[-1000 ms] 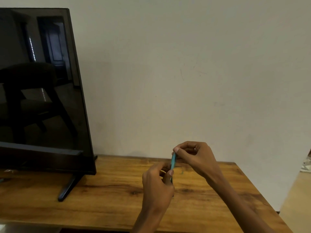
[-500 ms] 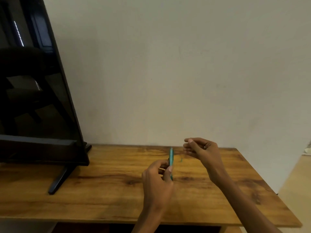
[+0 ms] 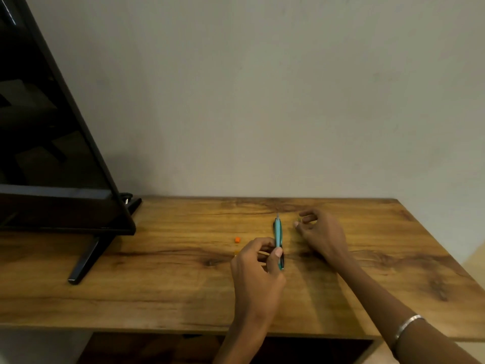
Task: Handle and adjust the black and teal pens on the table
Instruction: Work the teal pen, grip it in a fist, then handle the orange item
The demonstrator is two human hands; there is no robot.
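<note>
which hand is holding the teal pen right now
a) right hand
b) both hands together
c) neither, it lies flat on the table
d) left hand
d) The left hand pinches the teal pen near its lower end, while the right hand hangs apart to the side over the wooden table, fingers loosely curled and off the pen.
</note>
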